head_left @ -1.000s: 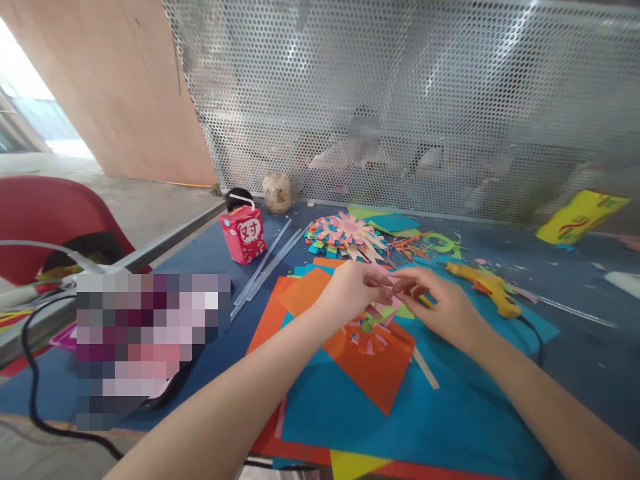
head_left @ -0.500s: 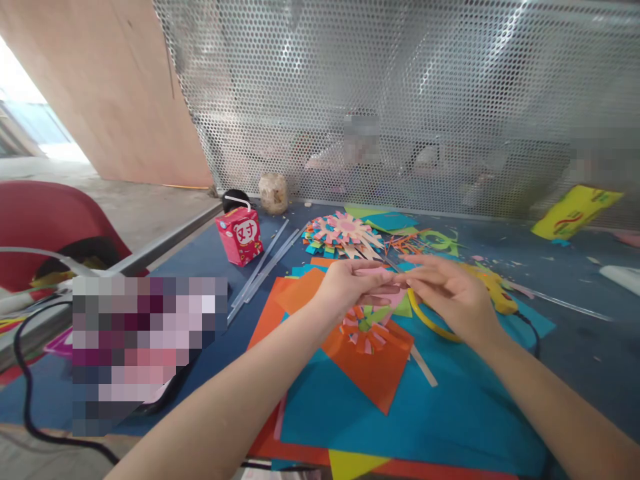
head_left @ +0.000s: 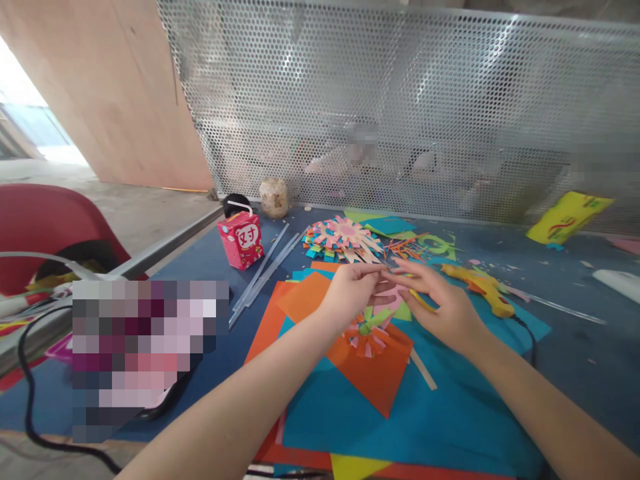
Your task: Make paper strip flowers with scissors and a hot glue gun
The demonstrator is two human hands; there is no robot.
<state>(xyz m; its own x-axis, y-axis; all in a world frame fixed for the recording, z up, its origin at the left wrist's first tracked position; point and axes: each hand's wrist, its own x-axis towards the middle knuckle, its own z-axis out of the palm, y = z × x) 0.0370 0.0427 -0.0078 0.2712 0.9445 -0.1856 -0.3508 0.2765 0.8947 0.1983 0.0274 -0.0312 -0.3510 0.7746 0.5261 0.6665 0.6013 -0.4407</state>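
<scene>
My left hand [head_left: 354,293] is closed, its fingertips together and meeting those of my right hand; whatever they pinch is too small to make out. My right hand [head_left: 445,303] has yellow-handled scissors [head_left: 423,301] in its fingers, with the blades hidden now. Just below the hands, a fringed paper flower [head_left: 370,339] in orange and pink with a green centre lies on an orange sheet [head_left: 383,387]. Beneath that spreads a large blue sheet [head_left: 340,420]. A pale paper strip [head_left: 424,371] lies right of the flower.
Farther back are finished fringed paper flowers [head_left: 345,233] and paper scraps [head_left: 403,250]. On the right lies a yellow glue gun [head_left: 483,290] with its cord. Left are clear glue sticks [head_left: 273,267], a red drink carton [head_left: 241,241] and a blurred-out device [head_left: 150,353]. A perforated metal panel [head_left: 310,80] stands behind.
My right hand has turned slightly, and the yellow scissor handle has swung up closer to its fingers. The fingertips of both hands have come together. The view has shifted a little.
</scene>
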